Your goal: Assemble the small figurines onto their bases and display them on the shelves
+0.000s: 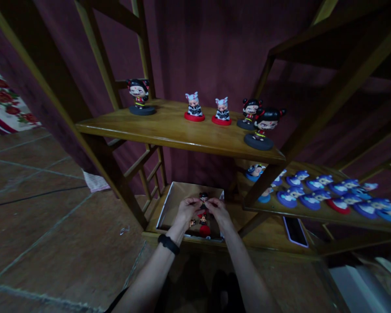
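Both my hands meet over an open cardboard box (pixel 176 200) on the bottom shelf. Between their fingertips is a small black-haired figurine (pixel 203 198), upright, its lower part partly covered by fingers. My left hand (pixel 188 209), with a black band on the wrist, pinches it from the left. From the right, my right hand (pixel 217 209) pinches the same figurine. Below them in the box lie a figurine with a red base (pixel 203 220), another small figurine (pixel 192 223) and a round red base (pixel 204 230).
The upper shelf (pixel 169 126) bears several figurines, including a black-haired one (pixel 139 93) and two white-haired ones on red bases (pixel 194 106). Rows of blue-haired figurines (pixel 289 195) stand on the right shelf. A phone (pixel 296 231) lies below them. Wooden posts (pixel 117 182) flank the box.
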`<state>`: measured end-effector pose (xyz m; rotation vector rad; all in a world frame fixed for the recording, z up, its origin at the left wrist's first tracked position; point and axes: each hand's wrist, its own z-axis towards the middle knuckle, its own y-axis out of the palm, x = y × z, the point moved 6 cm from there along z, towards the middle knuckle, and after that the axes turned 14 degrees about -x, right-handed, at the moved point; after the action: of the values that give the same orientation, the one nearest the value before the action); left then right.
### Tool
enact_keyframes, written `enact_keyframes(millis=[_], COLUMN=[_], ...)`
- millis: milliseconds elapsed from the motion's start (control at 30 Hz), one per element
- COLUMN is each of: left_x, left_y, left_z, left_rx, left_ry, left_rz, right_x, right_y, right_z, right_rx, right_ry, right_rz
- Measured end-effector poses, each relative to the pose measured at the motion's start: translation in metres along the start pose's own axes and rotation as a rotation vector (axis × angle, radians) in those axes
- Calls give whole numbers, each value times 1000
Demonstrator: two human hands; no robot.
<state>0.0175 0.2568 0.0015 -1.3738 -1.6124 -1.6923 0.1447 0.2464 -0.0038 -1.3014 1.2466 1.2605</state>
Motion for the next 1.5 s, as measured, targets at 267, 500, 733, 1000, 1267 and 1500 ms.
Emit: enact_keyframes(millis=[267, 500, 733, 1000, 1267, 1500], left_x=[-6, -12, 6, 9, 6, 1], left_y=[-6, -13, -14, -8, -17, -16], left_z=[1, -1, 2, 2, 4, 4], left_rx=[41, 108, 38, -37, -12, -2], left_ry=[-43, -27, 81, 45, 13, 25], left_rz=[-74, -24, 30, 77, 83, 38], right_x=[-6, 11, 8, -1, 6, 7], right_y=[-1, 2, 12, 13, 14, 10], right_z=[3, 5, 0, -1, 6, 8], right_rx=[-51, 4, 84, 71, 53, 12], right_ry=[-67, -63, -79, -65, -49, -62], right_rz=[-70, -144, 136, 208, 151, 116])
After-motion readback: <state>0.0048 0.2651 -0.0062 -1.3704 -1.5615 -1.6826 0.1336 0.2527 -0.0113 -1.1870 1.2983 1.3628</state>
